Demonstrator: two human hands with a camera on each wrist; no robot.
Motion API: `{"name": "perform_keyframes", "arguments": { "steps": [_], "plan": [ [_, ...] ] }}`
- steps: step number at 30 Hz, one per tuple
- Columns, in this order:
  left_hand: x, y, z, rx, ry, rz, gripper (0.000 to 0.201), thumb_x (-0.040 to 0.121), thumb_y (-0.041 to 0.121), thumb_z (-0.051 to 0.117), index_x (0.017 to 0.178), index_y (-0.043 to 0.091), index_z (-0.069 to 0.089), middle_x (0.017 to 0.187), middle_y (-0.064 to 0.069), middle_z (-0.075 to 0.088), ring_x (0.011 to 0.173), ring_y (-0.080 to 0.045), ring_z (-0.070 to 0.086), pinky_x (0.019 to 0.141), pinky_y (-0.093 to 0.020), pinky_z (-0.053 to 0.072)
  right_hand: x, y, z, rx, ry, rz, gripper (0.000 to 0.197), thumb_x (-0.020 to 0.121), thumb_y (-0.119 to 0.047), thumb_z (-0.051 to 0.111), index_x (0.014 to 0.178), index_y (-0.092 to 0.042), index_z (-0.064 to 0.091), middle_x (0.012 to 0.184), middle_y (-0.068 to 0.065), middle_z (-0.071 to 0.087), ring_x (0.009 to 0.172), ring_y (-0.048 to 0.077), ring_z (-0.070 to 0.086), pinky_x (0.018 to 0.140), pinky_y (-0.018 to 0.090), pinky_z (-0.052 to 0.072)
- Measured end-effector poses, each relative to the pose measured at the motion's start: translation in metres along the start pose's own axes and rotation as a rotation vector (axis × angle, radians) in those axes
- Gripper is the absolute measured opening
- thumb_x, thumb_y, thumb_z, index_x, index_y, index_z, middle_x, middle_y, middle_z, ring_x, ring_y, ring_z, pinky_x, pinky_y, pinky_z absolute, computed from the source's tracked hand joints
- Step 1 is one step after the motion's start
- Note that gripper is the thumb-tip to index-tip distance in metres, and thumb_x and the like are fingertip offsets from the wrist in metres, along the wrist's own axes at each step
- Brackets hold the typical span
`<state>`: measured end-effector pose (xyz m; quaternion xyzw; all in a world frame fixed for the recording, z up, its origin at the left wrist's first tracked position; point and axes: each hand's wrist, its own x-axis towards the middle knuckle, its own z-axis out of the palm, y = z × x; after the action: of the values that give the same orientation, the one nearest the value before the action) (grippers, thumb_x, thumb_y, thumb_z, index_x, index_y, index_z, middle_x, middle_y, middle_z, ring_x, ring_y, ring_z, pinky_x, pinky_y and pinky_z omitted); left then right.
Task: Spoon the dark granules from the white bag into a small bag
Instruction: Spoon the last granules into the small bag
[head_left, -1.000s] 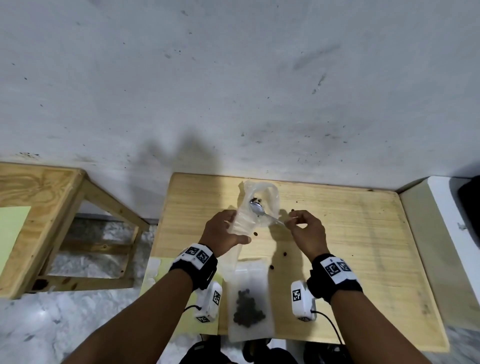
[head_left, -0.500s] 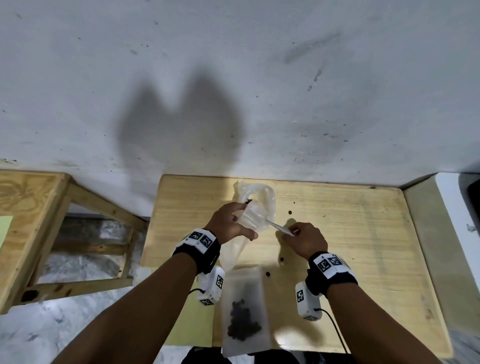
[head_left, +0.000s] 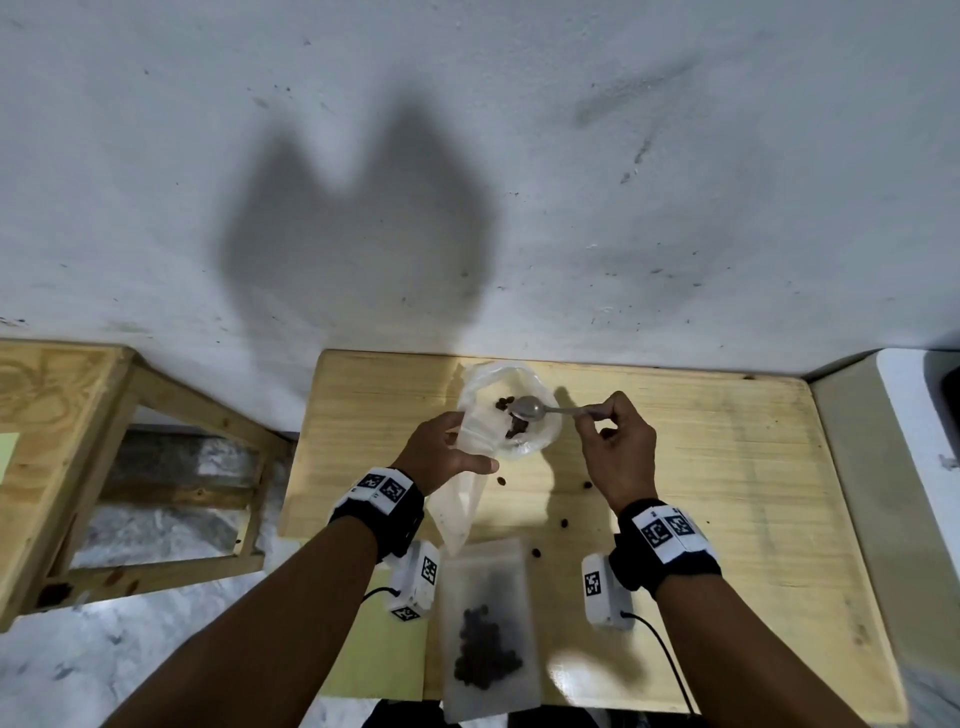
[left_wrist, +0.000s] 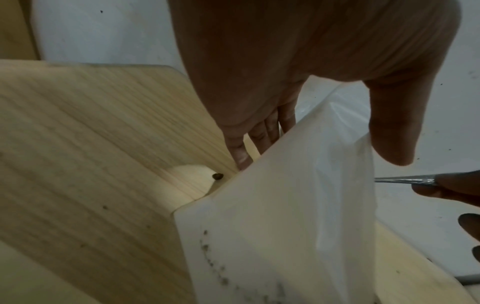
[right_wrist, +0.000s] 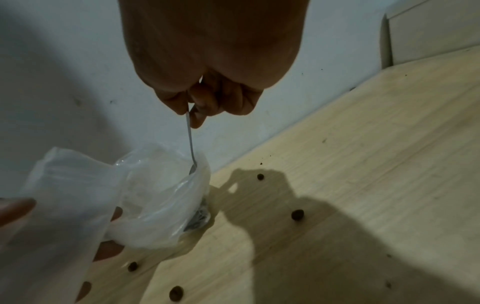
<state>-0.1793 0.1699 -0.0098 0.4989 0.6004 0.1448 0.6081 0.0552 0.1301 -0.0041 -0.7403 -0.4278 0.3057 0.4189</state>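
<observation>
- White bag (head_left: 506, 410): thin translucent plastic, mouth open and rounded, facing up toward the head camera; its body trails down toward the near-left, over the wooden table (head_left: 727, 467). Inside: a small cluster of dark granules (head_left: 515, 428) low in the open mouth, a few more at the far-left inner wall.
- Left hand (head_left: 441, 452): grasps the white bag at its left side, thumb across the front of the film, fingers behind it (left wrist view: fingers (left_wrist: 262, 135) behind the plastic, thumb in front).
- Spoon (head_left: 530, 408): metal, bowl inside the bag's mouth, above the granules. Long axis runs roughly left-right in the head view, bowl to the left, handle to the right. Whether the bowl carries granules: cannot tell.
- Right hand (head_left: 615, 447): pinches the spoon handle between thumb and curled fingers, to the right of the bag. Right wrist view: the handle (right_wrist: 191, 139) drops from the fingertips into the bag opening.
- Small bag (head_left: 488, 623): frosted, rectangular, lying flat at the near table edge, long axis running near to far. Contains a heap of dark granules in its near half.
- Loose granules (head_left: 563, 522) scattered on the table between the two bags, several separate pieces.
- Markings: black-and-white square code tags on both wristbands (head_left: 665, 530) and on the white wrist units. No readable writing or brand on either bag.
</observation>
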Motion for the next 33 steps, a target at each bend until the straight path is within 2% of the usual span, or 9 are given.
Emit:
{"name": "perform_keyframes", "arguments": {
  "steps": [3, 6, 14, 18, 21, 26, 29, 31, 33],
  "plan": [
    [0.000, -0.002, -0.002, 0.024, 0.003, 0.017, 0.078, 0.057, 0.024, 0.094, 0.126, 0.021, 0.059, 0.118, 0.006, 0.067, 0.108, -0.014, 0.063, 0.088, -0.029, 0.050, -0.001, -0.002, 0.003, 0.002, 0.010, 0.001, 0.020, 0.088, -0.012, 0.069, 0.077, -0.010, 0.052, 0.074, -0.009, 0.064, 0.040, 0.007, 0.040, 0.048, 0.023, 0.032],
    [-0.003, -0.005, 0.001, 0.044, 0.016, 0.050, 0.081, 0.058, 0.020, 0.094, 0.128, 0.024, 0.052, 0.123, 0.007, 0.061, 0.111, -0.015, 0.060, 0.090, -0.029, 0.048, -0.004, -0.008, 0.008, 0.042, 0.019, -0.002, 0.021, 0.089, -0.013, 0.070, 0.078, -0.009, 0.053, 0.074, -0.007, 0.062, 0.041, 0.007, 0.037, 0.046, 0.022, 0.033],
    [-0.004, -0.015, 0.009, 0.053, 0.085, 0.094, 0.093, 0.054, 0.023, 0.096, 0.135, 0.020, 0.050, 0.129, 0.005, 0.058, 0.118, -0.012, 0.054, 0.095, -0.025, 0.044, -0.010, -0.018, 0.023, -0.034, 0.067, 0.019, 0.018, 0.082, -0.012, 0.068, 0.074, -0.015, 0.052, 0.069, -0.009, 0.062, 0.051, 0.016, 0.052, 0.056, 0.035, 0.047],
    [-0.005, -0.020, 0.011, 0.095, 0.110, 0.145, 0.102, 0.049, 0.038, 0.095, 0.137, 0.020, 0.048, 0.137, 0.008, 0.052, 0.124, -0.011, 0.053, 0.104, -0.028, 0.044, -0.010, -0.023, 0.025, 0.022, 0.091, 0.031, 0.017, 0.083, -0.008, 0.069, 0.075, -0.010, 0.054, 0.071, -0.008, 0.061, 0.050, 0.005, 0.049, 0.056, 0.031, 0.046],
    [-0.008, -0.022, 0.013, 0.138, 0.137, 0.210, 0.100, 0.050, 0.039, 0.094, 0.137, 0.019, 0.048, 0.141, 0.007, 0.048, 0.125, -0.011, 0.052, 0.107, -0.033, 0.044, -0.008, -0.025, 0.026, 0.050, 0.115, 0.048, 0.019, 0.081, -0.006, 0.069, 0.071, -0.010, 0.053, 0.069, -0.004, 0.060, 0.056, 0.002, 0.051, 0.060, 0.022, 0.044],
    [-0.012, -0.023, 0.018, 0.156, 0.148, 0.274, 0.093, 0.054, 0.028, 0.095, 0.135, 0.017, 0.050, 0.139, 0.010, 0.045, 0.121, -0.014, 0.053, 0.105, -0.031, 0.045, -0.005, -0.022, 0.029, -0.024, 0.136, 0.167, 0.019, 0.079, -0.011, 0.070, 0.070, -0.006, 0.054, 0.062, 0.000, 0.057, 0.056, 0.012, 0.050, 0.056, 0.024, 0.040],
    [-0.015, -0.024, 0.020, 0.160, 0.143, 0.288, 0.096, 0.050, 0.039, 0.092, 0.133, 0.017, 0.051, 0.138, 0.010, 0.045, 0.118, -0.013, 0.054, 0.104, -0.032, 0.046, -0.002, -0.019, 0.029, -0.032, 0.179, 0.261, 0.020, 0.080, -0.014, 0.071, 0.071, -0.006, 0.055, 0.062, 0.001, 0.057, 0.059, 0.017, 0.053, 0.056, 0.026, 0.037],
    [-0.015, -0.025, 0.021, 0.157, 0.140, 0.287, 0.098, 0.046, 0.048, 0.088, 0.132, 0.018, 0.051, 0.140, 0.007, 0.046, 0.118, -0.013, 0.055, 0.104, -0.032, 0.045, 0.000, -0.015, 0.030, -0.013, 0.208, 0.321, 0.022, 0.081, -0.018, 0.071, 0.071, -0.005, 0.056, 0.065, 0.003, 0.060, 0.069, 0.026, 0.059, 0.063, 0.029, 0.042],
    [-0.015, -0.024, 0.021, 0.164, 0.137, 0.287, 0.097, 0.047, 0.044, 0.089, 0.132, 0.017, 0.051, 0.140, 0.005, 0.047, 0.117, -0.014, 0.055, 0.104, -0.033, 0.046, 0.003, -0.009, 0.032, 0.023, 0.228, 0.374, 0.024, 0.079, -0.020, 0.072, 0.069, -0.007, 0.055, 0.068, 0.007, 0.065, 0.073, 0.030, 0.064, 0.070, 0.036, 0.052]
  ]
}}
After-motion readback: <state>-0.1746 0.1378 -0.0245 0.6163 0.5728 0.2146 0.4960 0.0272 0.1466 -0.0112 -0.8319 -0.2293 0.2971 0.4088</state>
